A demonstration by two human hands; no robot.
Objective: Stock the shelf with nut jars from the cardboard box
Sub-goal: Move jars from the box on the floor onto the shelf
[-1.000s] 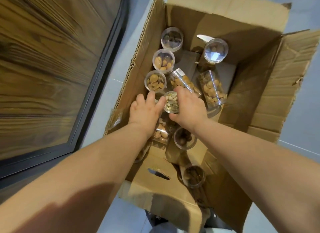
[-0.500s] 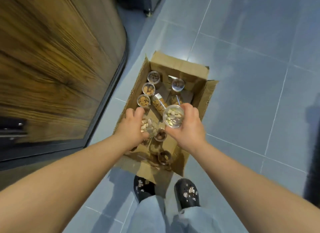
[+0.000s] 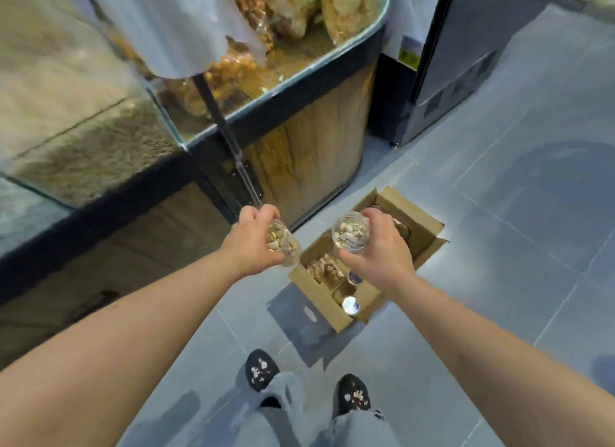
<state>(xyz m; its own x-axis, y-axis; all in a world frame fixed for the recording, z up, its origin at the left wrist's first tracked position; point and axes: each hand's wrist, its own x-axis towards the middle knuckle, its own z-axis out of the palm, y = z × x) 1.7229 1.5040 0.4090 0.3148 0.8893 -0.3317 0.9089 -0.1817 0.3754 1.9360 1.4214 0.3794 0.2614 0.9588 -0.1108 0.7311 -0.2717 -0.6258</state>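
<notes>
My left hand [image 3: 253, 237] is wrapped around a clear jar of pistachios [image 3: 284, 245], tilted on its side. In my right hand [image 3: 379, 250] is a second clear pistachio jar [image 3: 349, 232], its open-looking top facing up. Both jars are held well above the open cardboard box [image 3: 422, 233] on the floor, which holds several more nut jars [image 3: 324, 270]. A wooden display counter [image 3: 312, 150] with glass-walled bins of nuts stands to the upper left.
A black pole [image 3: 229, 137] runs down the counter's front. A dark cabinet [image 3: 442, 80] stands at the upper right. Grey floor tiles [image 3: 499, 213] spread to the right. My two black shoes [image 3: 263, 370] are below, near the box.
Both hands have lifted a jar each out of the box and risen high above it. The view has pulled back and tilted up, bringing the glass-topped counter into sight.
</notes>
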